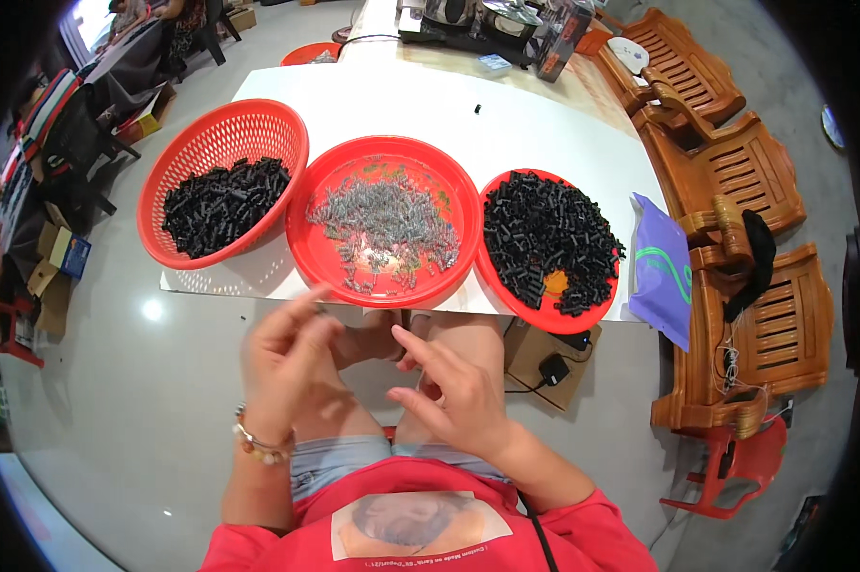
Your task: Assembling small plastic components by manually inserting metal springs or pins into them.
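My left hand (287,362), with a beaded bracelet on its wrist, is raised over my lap near the front of the red basin. It is smeared by motion, and a small dark spot shows by its fingertips; I cannot make out whether it holds anything. My right hand (457,396) hovers to its right, thumb and forefinger stretched apart with nothing visible between them. Ahead of both hands sits the red basin (382,145) with a heap of small silvery metal pieces (387,224). Short black tubular pieces (225,205) fill part of the red perforated basket (201,143) on the left.
On the right, a red tray (556,322) carries more black pieces (549,229), beside a purple pouch (661,267). One black piece (478,109) lies farther back on the white board (420,100). Wooden chairs (735,181) line the right; a cardboard box (544,372) sits under the table.
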Available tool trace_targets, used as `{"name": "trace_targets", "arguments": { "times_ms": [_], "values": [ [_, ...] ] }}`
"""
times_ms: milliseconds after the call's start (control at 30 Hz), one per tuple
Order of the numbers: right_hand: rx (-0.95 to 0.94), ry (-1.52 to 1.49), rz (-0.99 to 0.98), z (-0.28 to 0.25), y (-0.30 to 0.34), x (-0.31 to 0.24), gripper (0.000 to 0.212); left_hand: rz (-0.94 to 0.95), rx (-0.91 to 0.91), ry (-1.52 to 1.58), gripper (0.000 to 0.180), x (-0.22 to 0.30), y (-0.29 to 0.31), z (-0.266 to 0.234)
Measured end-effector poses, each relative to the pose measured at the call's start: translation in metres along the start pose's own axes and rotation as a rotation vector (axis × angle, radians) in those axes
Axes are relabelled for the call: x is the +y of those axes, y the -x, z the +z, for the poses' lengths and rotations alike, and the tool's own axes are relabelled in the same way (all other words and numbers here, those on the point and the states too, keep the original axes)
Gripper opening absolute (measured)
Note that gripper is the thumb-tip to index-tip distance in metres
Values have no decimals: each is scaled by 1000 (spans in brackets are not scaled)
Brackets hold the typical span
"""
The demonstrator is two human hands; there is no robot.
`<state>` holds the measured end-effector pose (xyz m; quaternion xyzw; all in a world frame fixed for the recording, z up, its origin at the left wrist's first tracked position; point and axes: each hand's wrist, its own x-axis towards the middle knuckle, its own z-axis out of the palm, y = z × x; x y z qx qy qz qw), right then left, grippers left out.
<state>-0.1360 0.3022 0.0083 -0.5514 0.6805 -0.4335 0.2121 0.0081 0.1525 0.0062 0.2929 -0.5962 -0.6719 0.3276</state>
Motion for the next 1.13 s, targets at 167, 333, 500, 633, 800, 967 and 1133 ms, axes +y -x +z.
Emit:
{"name": "trace_targets", "arguments": {
  "times_ms": [167,333,500,633,800,967,1133],
  "values": [
    [-68,17,-17,5,9,19,52,403,455,-474,20,23,-58,-33],
    [-222,22,-43,12,16,23,39,514,519,-905,22,11,-112,-78],
    [-217,73,-27,5,19,33,40,511,469,-1083,24,-3,-123,-85],
    [-166,60,-10,2,24,50,39,505,514,-948,22,-3,-123,-80],
    [-107,16,47,-9,18,49,35,576,621,-686,19,0,-118,-98],
    [-154,22,83,-11,23,54,34,527,1048,-799,54,-13,-91,-95],
    [-223,-11,109,-1,21,53,32,125,759,74,69,-33,-70,-94]
  ]
}}
